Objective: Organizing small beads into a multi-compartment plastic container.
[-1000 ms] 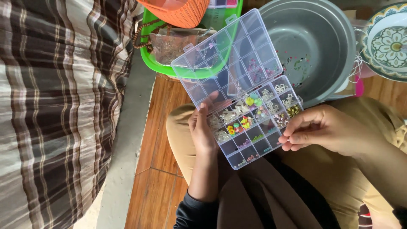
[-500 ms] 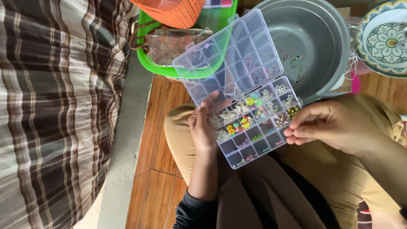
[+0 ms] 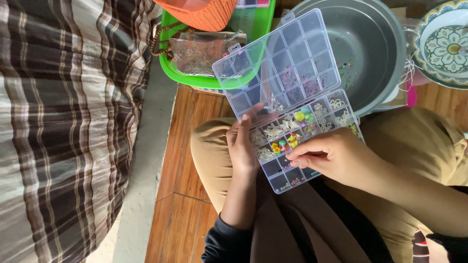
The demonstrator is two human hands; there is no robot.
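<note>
A clear plastic compartment box (image 3: 292, 141) rests on my lap, its lid (image 3: 280, 63) swung open and away from me. Its cells hold small beads and charms, some yellow, green and white. My left hand (image 3: 242, 146) grips the box's left edge and steadies it. My right hand (image 3: 331, 156) lies over the box's lower right cells, fingertips pinched together above a compartment. Whether a bead sits between those fingers cannot be made out.
A large grey metal bowl (image 3: 375, 44) with a few beads stands behind the box. A green basket (image 3: 195, 73) holds a clear bag and an orange woven thing (image 3: 209, 12). A patterned plate (image 3: 446, 44) is at the far right. Plaid fabric (image 3: 63, 131) fills the left.
My right hand has slid left from the box's right edge onto its lower cells. The left hand keeps its hold on the box.
</note>
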